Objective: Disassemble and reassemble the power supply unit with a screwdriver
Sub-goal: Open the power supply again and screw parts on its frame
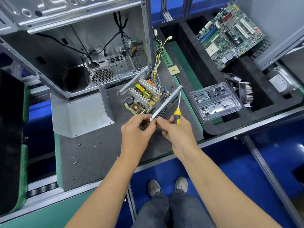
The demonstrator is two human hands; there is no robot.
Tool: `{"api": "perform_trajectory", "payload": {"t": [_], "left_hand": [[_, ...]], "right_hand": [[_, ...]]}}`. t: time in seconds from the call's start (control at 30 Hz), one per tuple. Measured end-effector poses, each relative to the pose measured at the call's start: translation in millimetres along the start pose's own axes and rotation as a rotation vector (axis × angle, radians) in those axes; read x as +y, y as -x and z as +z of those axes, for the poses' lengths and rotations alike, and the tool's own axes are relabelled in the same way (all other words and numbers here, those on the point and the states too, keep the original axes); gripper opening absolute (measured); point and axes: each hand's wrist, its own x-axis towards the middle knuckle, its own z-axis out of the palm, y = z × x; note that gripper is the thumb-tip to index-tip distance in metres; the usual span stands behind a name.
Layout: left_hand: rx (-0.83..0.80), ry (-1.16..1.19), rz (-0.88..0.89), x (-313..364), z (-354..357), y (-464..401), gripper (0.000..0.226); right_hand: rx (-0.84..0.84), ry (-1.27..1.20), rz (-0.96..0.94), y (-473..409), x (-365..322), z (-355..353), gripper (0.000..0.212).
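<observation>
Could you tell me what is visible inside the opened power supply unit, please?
Inside the power supply unit sit a circuit board, white finned heatsinks, yellow transformers, a dark capacitor and copper coils. The board's underside is hidden.

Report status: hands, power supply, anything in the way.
Left hand holds power supply unit at its near corner. Right hand grips screwdriver, fingertips pinching at that corner. Cover off, lying left. Loose screws on mat.
</observation>
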Motion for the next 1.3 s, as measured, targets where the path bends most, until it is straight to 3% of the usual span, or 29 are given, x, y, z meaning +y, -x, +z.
{"api": "perform_trajectory", "payload": {"t": [0.17, 0.3, 0.37, 0.97, 1.17, 1.3], "left_hand": [[0.016, 0.041, -0.055, 0.3, 1.7, 1.2, 0.014], [0.011, 0.049, -0.068, 1.2, 0.6, 2.8, 0.015], [0.015, 0.042, -0.069, 1.6, 1.4, 1.0, 0.015], [0.006, 0.025, -0.070, 6.4, -0.1, 0.8, 0.015], [0.006, 0.022, -0.055, 5.7, -0.9, 0.0, 0.014], [0.000, 0.035, -0.070, 4.4, 0.1, 1.0, 0.015]], "right_hand": [[0.161, 0.509, -0.348, -0.6, 19.2, -31.1, 0.047], [-0.105, 0.700, -0.628, -2.9, 33.5, -66.7, 0.027], [-0.143, 0.712, -0.702, -5.2, 37.5, -74.8, 0.027], [-0.182, 0.657, -0.638, -3.0, 39.5, -76.3, 0.026], [-0.183, 1.020, -0.656, 5.3, 11.9, -83.4, 0.030], [-0.154, 0.902, -0.681, 10.3, 0.5, -88.4, 0.031]]}}
